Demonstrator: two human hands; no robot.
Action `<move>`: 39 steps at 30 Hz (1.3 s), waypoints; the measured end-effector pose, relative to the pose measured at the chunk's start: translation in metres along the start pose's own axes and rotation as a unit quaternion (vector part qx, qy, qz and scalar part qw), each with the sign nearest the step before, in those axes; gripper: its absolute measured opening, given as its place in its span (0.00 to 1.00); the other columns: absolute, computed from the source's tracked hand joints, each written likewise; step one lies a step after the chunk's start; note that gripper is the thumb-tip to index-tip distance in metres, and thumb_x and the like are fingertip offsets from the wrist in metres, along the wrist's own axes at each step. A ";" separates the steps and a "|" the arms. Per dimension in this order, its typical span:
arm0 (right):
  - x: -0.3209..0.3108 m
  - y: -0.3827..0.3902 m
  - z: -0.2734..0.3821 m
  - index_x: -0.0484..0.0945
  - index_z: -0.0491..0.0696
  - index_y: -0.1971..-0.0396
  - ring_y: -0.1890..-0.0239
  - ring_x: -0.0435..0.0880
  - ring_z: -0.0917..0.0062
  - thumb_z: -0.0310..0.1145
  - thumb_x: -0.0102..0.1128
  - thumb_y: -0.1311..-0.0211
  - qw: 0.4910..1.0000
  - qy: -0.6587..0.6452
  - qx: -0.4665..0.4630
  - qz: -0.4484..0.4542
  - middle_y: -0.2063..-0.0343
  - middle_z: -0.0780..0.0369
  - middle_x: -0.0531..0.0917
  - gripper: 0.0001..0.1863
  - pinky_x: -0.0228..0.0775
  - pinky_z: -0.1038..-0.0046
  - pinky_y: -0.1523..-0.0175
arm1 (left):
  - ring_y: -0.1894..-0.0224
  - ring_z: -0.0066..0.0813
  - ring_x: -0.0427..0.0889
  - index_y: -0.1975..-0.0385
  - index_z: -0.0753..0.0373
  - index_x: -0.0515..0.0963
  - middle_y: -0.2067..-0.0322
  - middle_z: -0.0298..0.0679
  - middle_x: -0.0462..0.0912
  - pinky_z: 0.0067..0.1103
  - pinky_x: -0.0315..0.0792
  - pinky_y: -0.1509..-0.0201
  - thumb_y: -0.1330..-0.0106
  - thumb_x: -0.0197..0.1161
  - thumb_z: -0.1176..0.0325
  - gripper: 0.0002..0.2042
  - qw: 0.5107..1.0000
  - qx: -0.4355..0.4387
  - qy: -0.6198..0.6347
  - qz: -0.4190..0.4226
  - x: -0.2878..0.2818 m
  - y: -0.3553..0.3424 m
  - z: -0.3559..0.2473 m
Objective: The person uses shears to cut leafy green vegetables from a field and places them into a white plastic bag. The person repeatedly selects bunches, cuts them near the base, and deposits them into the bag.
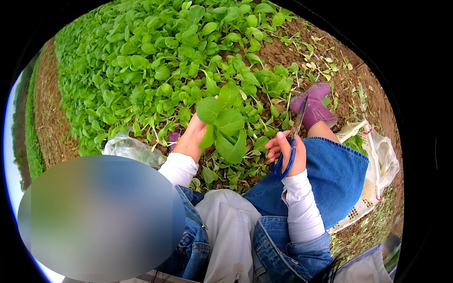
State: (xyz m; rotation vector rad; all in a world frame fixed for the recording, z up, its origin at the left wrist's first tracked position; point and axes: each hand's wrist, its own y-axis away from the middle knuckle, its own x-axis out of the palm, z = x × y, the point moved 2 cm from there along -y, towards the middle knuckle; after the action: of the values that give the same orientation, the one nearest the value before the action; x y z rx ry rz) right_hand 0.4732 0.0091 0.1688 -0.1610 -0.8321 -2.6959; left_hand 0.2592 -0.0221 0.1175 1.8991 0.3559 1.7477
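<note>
My left hand (190, 137) is closed around a cut-looking leafy green plant (229, 121), held up over the bed's near edge. Broad leaves cover most of its fingers and hide the plant's base. In my right hand (296, 156) is a pair of scissors (284, 166) with blue handles, my fingers through or around the loops. The dark blades point up and away, beside my boot, and lie close together. The scissors are to the right of the plant, apart from it.
A dense bed of leafy greens (141, 61) spreads ahead and left. Brown soil (278, 52) with scattered leaves borders it. My purple boot (317, 106) stands at the right. Beyond my knee is a pale basket (361, 207) with greens; a clear plastic bag (130, 147) lies left.
</note>
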 end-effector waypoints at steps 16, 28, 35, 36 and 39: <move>0.039 0.029 0.044 0.62 0.45 0.75 0.64 0.76 0.70 0.26 0.69 0.66 0.932 0.208 -0.285 0.077 0.64 0.58 0.76 0.22 0.67 0.75 0.59 | 0.72 0.25 0.76 0.65 0.59 0.71 0.70 0.33 0.76 0.22 0.72 0.68 0.39 0.49 0.62 0.09 0.980 0.116 -0.144 -0.072 0.016 0.003 0.021; 0.044 0.011 0.026 0.66 0.43 0.74 0.74 0.77 0.72 0.18 0.60 0.62 0.935 0.235 -0.265 0.018 0.74 0.59 0.77 0.13 0.68 0.78 0.68 | 0.70 0.20 0.75 0.62 0.58 0.66 0.70 0.33 0.75 0.17 0.72 0.69 0.40 0.52 0.63 0.10 0.961 0.181 -0.160 -0.133 -0.024 -0.025 0.012; 0.048 0.014 0.018 0.66 0.44 0.77 0.76 0.75 0.81 0.18 0.59 0.57 0.961 0.106 -0.254 0.030 0.77 0.62 0.77 0.11 0.67 0.81 0.70 | 0.81 0.14 0.64 0.65 0.56 0.64 0.82 0.25 0.66 0.12 0.61 0.79 0.38 0.49 0.64 0.06 0.990 0.131 -0.056 -0.006 -0.034 -0.032 0.001; 0.047 0.016 0.020 0.65 0.44 0.78 0.75 0.75 0.81 0.18 0.59 0.57 0.968 0.054 -0.245 0.028 0.77 0.62 0.77 0.11 0.67 0.81 0.69 | 0.82 0.14 0.61 0.65 0.56 0.64 0.83 0.24 0.64 0.11 0.60 0.80 0.37 0.49 0.64 0.06 0.992 0.120 -0.021 0.027 -0.033 -0.032 -0.001; 0.041 0.019 0.030 0.60 0.45 0.82 0.73 0.75 0.80 0.17 0.60 0.58 0.972 -0.054 -0.229 0.005 0.78 0.59 0.77 0.15 0.67 0.81 0.67 | 0.83 0.14 0.59 0.65 0.56 0.65 0.83 0.24 0.62 0.11 0.58 0.80 0.37 0.47 0.63 0.06 0.987 0.144 0.071 -0.012 -0.025 -0.018 -0.013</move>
State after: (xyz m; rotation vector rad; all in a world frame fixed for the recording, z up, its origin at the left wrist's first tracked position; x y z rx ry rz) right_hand 0.4413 0.0002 0.2123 -0.4163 -0.2195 -2.8446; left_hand 0.2462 -0.0174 0.0873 1.9554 0.7153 1.9057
